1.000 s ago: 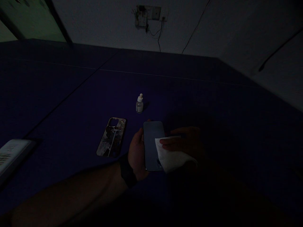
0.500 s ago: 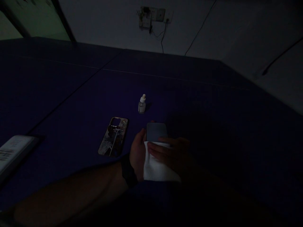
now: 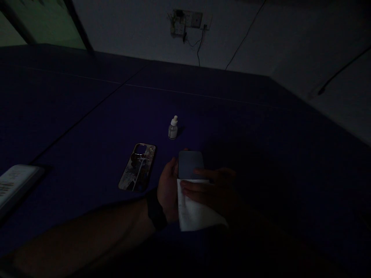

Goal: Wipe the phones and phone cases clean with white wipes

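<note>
My left hand (image 3: pixel 168 189), with a dark watch (image 3: pixel 155 210) at its wrist, is wrapped round a smartphone (image 3: pixel 190 164) from below. The phone's grey face points up; its lower part is covered. A white cloth (image 3: pixel 193 214) lies over that part and hangs down toward me. Pressed on the cloth from the right is my right hand (image 3: pixel 216 189), its fingers holding it against the phone, one fingertip reaching the bare screen. Left of my hands a patterned phone case (image 3: pixel 137 168) lies flat. Beyond the phone stands a small dropper bottle (image 3: pixel 173 130) with a white cap.
A white box (image 3: pixel 17 183) with printing sits at the left edge on the dark blue surface (image 3: pixel 95 127). At the far wall are sockets (image 3: pixel 188 19) with plugs and hanging cables (image 3: pixel 245 36). The room is dim, and the right side lies in shadow.
My right hand and the cloth have slid a little down the phone toward me, baring more of the screen. The phone stays in my left hand.
</note>
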Action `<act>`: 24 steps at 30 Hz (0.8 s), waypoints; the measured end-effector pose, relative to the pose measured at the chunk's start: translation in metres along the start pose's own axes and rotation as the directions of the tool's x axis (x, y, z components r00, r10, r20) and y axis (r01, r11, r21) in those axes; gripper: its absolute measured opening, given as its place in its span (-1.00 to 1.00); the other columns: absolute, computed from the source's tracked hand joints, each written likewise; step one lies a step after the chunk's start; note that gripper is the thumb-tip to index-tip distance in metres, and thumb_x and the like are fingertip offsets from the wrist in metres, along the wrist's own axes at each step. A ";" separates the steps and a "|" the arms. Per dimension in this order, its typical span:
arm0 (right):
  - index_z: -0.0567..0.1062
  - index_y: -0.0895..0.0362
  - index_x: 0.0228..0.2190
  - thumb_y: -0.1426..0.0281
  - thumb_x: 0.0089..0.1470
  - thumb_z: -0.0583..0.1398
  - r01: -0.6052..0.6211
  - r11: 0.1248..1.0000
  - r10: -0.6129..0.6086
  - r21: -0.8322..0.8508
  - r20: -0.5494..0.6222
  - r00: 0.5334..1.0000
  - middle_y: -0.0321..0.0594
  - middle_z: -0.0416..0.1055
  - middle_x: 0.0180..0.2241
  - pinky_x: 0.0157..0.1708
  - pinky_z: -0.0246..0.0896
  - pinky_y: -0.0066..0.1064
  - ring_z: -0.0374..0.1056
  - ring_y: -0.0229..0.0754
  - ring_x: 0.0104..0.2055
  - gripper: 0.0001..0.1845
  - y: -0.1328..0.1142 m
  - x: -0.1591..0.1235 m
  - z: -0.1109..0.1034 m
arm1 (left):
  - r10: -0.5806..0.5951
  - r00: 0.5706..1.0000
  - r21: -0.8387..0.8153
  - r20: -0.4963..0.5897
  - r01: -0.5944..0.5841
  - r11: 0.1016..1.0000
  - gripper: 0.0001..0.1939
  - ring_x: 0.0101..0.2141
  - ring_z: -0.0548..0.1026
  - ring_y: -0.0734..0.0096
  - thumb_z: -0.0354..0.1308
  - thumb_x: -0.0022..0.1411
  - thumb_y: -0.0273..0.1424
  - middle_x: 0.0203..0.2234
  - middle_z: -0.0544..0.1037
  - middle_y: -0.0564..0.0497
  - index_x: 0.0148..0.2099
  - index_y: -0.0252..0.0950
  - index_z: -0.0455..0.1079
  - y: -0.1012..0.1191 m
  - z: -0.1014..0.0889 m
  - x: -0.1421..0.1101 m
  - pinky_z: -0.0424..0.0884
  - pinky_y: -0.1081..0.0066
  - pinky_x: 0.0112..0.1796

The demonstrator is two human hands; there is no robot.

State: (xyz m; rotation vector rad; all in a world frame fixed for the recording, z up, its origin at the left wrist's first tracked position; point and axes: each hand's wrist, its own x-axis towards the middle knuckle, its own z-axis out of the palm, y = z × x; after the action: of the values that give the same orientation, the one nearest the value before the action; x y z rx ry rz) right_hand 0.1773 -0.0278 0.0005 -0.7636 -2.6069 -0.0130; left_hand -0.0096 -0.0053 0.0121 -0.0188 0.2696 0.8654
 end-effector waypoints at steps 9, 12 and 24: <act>0.41 -0.07 0.21 0.20 0.44 0.00 0.092 0.992 -0.092 0.084 0.000 0.996 -0.43 0.52 0.15 0.25 0.05 -0.21 0.23 -0.13 0.31 -0.58 -0.011 0.004 0.000 | -0.209 0.977 -0.052 0.044 0.211 0.976 -0.43 -0.64 0.30 0.49 0.03 0.29 0.08 -0.48 0.48 -0.04 -0.15 -0.37 0.49 0.003 0.000 -0.001 0.07 0.50 -0.66; 0.37 -0.04 0.26 0.11 0.44 -0.04 0.081 0.994 -0.084 0.070 0.027 0.996 -0.35 0.48 0.20 0.24 0.00 -0.11 0.21 -0.05 0.32 -0.51 -0.007 0.003 -0.002 | -0.196 0.978 -0.125 0.072 0.204 0.971 -0.47 -0.69 0.22 0.59 0.06 0.32 0.03 -0.51 0.45 0.03 -0.05 -0.36 0.48 0.001 0.000 -0.002 0.07 0.55 -0.66; 0.39 -0.02 0.24 0.10 0.40 -0.05 0.037 0.999 -0.037 0.017 -0.015 0.999 -0.32 0.49 0.18 0.16 0.01 -0.08 0.21 0.01 0.28 -0.47 0.000 0.004 -0.008 | -0.108 0.994 -0.136 0.009 0.108 0.985 -0.57 -0.72 0.10 0.66 0.02 0.37 -0.03 -0.61 0.30 0.13 -0.13 -0.29 0.47 0.000 0.002 -0.001 0.04 0.60 -0.65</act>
State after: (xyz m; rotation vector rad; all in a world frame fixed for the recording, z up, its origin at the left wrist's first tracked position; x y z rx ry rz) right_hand 0.1769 -0.0265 0.0093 -0.7068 -2.6035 -0.0070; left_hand -0.0095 -0.0058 0.0144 -0.1587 0.2056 0.7746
